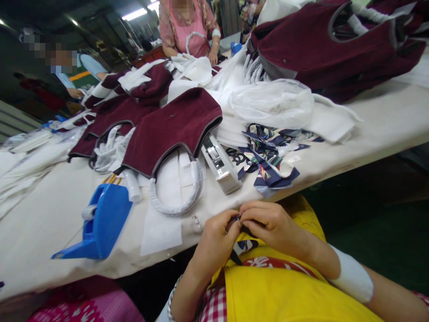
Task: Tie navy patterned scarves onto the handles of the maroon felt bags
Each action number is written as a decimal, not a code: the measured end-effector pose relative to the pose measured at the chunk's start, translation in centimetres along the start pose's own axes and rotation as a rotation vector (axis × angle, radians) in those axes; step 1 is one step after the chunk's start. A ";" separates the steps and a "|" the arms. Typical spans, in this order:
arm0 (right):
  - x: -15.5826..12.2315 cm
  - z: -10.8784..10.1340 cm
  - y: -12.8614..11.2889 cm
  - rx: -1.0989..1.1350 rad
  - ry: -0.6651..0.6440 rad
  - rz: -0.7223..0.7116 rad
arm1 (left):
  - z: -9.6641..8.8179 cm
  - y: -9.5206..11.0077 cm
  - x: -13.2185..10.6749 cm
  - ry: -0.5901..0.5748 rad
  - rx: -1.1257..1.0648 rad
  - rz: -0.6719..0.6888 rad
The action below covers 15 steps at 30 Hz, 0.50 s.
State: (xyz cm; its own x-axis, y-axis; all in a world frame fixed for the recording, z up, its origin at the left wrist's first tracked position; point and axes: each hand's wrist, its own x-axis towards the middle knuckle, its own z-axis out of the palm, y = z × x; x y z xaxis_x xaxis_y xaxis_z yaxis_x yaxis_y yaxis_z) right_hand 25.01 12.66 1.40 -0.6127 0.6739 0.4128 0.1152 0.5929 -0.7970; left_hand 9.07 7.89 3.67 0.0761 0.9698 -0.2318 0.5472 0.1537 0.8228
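Observation:
My left hand [216, 237] and my right hand [275, 226] meet at the table's near edge, over my yellow apron [288, 290]. Both pinch a small dark patterned strip of cloth [241, 245] that hangs down between them. Just beyond my hands lies a pile of navy patterned ribbon pieces [268, 161]. To its left a maroon garment [170, 129] with grey trim lies over a white curved band [176, 197].
A blue tape dispenser [100, 223] stands at the near left and a white one [221, 165] in the middle. More maroon garments [328, 49] and a clear plastic bag [271, 103] are heaped at the back. Two other people work at the far side.

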 end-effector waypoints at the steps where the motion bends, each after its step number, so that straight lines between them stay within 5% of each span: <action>1: 0.1 0.0 0.1 0.047 0.030 0.007 | -0.1 -0.1 0.0 -0.001 -0.065 -0.019; 15: -0.5 1.2 1.1 0.556 0.257 0.288 | 0.1 -1.2 0.3 -0.205 -0.937 -0.276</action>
State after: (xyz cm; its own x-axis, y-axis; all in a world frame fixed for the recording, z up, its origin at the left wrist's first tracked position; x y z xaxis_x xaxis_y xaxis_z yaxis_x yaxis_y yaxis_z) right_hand 24.55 12.46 -0.21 -0.4045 0.8951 0.1873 -0.2161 0.1054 -0.9707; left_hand 8.48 8.01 2.58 0.2361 0.8397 -0.4890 -0.3047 0.5418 0.7833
